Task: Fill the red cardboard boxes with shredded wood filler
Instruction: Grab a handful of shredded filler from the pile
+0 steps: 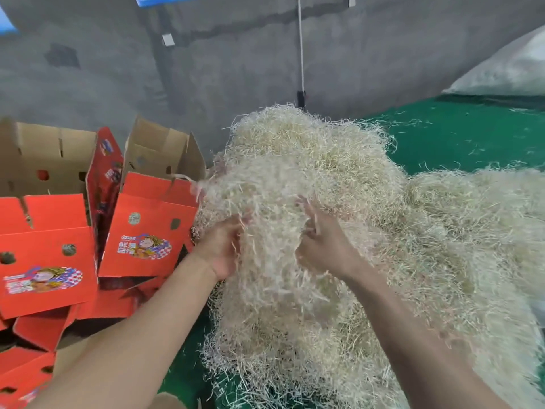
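Observation:
A big pale heap of shredded wood filler [339,178] fills the middle and right of the view. My left hand [219,250] and my right hand [320,246] both grip a loose clump of the filler [268,219], held up in front of the heap. Strands hide most of the fingers. Left of the clump stand two open red cardboard boxes, one close by [147,228] and one at the far left [44,261], flaps up. I cannot see the inside bottom of either.
More red boxes [38,329] lie tumbled at the lower left. The floor is green [472,137] with stray strands. A grey wall rises behind, with a white cord [300,45] hanging down. A white sack [507,69] lies at the upper right.

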